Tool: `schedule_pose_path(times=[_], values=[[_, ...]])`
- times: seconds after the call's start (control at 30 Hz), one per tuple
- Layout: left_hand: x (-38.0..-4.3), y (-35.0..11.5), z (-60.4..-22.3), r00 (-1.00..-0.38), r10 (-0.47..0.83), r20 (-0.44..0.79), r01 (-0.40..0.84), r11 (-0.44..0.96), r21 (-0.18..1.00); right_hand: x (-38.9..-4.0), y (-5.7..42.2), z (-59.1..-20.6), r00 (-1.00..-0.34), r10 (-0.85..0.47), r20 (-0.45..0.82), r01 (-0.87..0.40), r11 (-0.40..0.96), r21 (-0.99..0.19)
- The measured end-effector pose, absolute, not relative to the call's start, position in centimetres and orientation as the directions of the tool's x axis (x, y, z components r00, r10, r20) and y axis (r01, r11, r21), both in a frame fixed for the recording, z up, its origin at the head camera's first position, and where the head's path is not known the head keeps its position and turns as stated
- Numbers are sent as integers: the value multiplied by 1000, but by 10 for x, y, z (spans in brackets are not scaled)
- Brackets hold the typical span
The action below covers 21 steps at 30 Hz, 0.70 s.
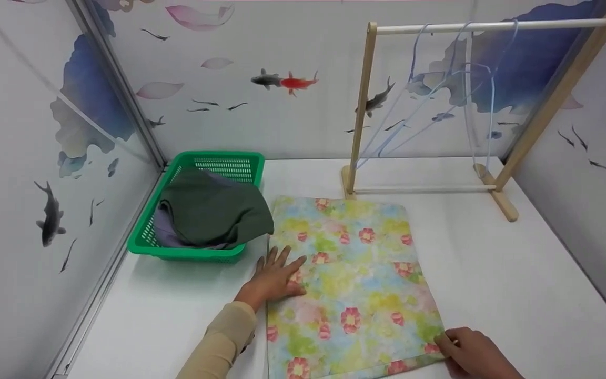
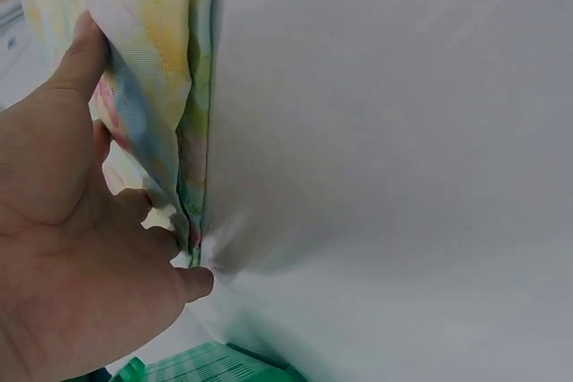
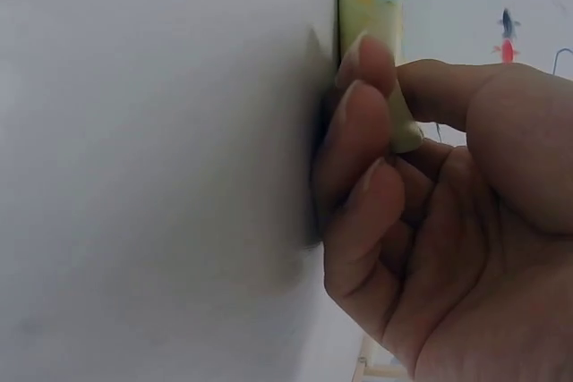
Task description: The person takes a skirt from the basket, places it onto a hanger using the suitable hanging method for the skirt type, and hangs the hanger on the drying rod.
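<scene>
A folded floral cloth [image 1: 355, 284] in yellow, green, blue and pink lies flat on the white table, its near edge cut off by the head view. My left hand [image 1: 274, 280] rests on its left side with spread fingers; in the left wrist view the cloth's layered edge [image 2: 199, 114] runs beside the fingertips. At the near right corner my right hand [image 1: 471, 350] pinches the cloth between thumb and curled fingers. The right wrist view shows the cloth's folded edge [image 3: 372, 6] between the thumb and fingers.
A green plastic basket [image 1: 192, 255] at the back left holds a dark green cloth [image 1: 213, 208] and a purple one [image 1: 163, 226]. A wooden rack [image 1: 363, 105] with light blue hangers [image 1: 491, 100] stands at the back right. Printed wall panels [image 1: 219, 126] enclose the table [image 1: 497, 273].
</scene>
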<state>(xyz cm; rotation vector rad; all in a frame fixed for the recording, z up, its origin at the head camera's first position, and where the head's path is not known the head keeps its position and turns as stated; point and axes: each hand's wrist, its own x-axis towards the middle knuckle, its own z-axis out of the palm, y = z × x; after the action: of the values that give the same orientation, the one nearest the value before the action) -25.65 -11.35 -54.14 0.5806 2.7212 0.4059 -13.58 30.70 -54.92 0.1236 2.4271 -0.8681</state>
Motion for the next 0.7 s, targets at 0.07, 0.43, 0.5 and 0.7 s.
schedule_pose_path(times=[0.07,0.43,0.5,0.7], values=[[-259,-114,-543,-864,438,-250,343,874,346,-135,308,-550,-853,-141,-502,213,784,-583],[-260,-115,-546,-908,391,-152,310,870,384,-133,305,-549,-879,-185,-439,118,809,-576],[-260,-116,-547,-917,376,-135,302,873,382,-133,303,-549,-882,-183,-435,108,818,-565],[-260,-117,-550,-928,349,-129,275,877,393,-132,301,-552,-889,-180,-422,93,831,-549]])
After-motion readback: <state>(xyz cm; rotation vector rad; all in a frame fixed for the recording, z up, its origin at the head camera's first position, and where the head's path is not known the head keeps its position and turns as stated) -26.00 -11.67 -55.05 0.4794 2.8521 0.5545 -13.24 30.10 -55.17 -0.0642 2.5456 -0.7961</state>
